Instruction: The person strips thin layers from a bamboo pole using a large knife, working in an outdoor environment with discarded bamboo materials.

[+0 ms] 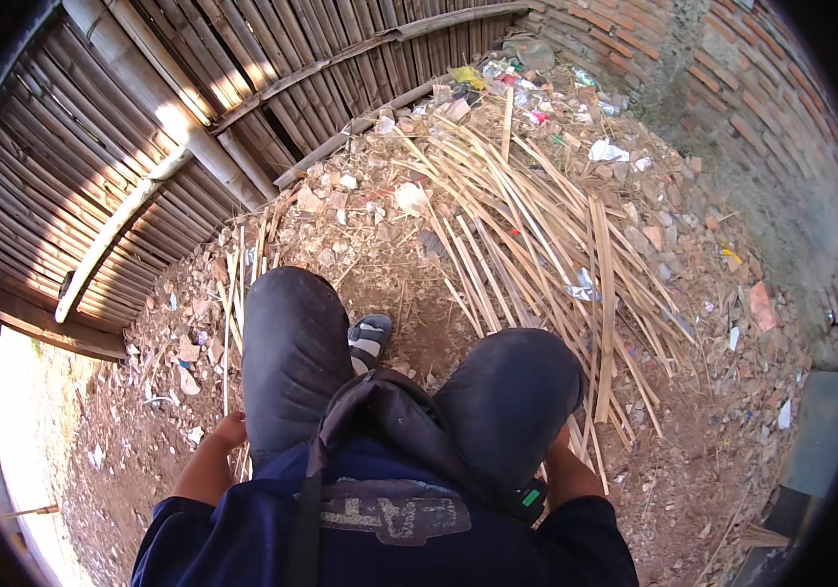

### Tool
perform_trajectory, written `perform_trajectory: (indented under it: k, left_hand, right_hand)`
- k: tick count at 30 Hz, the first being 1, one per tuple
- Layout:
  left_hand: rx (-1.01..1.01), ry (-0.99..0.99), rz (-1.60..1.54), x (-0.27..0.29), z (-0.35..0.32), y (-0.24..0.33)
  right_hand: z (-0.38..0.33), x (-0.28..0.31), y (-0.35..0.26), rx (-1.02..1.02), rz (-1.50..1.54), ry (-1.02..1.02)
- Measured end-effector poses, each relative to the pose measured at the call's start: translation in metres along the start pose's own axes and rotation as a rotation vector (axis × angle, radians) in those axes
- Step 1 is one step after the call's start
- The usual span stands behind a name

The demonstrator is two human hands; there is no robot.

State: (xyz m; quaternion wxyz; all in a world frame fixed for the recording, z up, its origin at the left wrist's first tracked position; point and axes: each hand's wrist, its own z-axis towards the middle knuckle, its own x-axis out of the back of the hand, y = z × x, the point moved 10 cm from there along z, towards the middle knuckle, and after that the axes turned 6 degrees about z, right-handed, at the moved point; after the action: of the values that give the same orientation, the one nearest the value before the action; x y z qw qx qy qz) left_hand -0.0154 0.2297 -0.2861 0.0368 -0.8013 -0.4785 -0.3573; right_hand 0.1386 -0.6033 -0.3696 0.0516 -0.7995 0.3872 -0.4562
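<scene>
My left hand (233,430) is low beside my left thigh. Its visible fingers look curled, but the leg hides what they hold, if anything. A thin pale strip (226,362), apparently split bamboo, runs along the ground up to that hand. More strips (242,256) pass behind my left knee. Outside my right thigh, only a small part of my right hand (563,442) shows; its fingers are hidden. Close to it lie the ends of long split bamboo strips (603,323), part of a loose, fanned pile (507,205) ahead and to the right.
A bamboo-pole wall (272,59) stands at left, a brick wall (732,108) at right. Brick pieces, stones and litter (607,151) cover the dirt. My bent knees and a dark bag (380,421) fill the near middle, with a shoe (370,338) between my legs.
</scene>
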Motion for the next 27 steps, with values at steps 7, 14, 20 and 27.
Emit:
perform_trajectory:
  k: [7, 14, 20, 27]
  left_hand:
    - [0.084, -0.063, -0.023, -0.005, -0.020, -0.002]
    - [0.177, -0.043, 0.022, 0.005, -0.051, 0.025]
    - [0.125, -0.053, 0.009, -0.005, -0.034, 0.007]
    - [0.071, -0.010, -0.028, -0.001, -0.044, 0.055]
  right_hand:
    - [0.004, -0.020, 0.014, 0.001, 0.058, 0.041]
    - [0.005, -0.018, 0.014, 0.038, -0.003, -0.008]
    - [0.012, -0.020, 0.007, 0.122, -0.058, -0.068]
    - [0.028, -0.030, 0.013, 0.455, -0.186, -0.171]
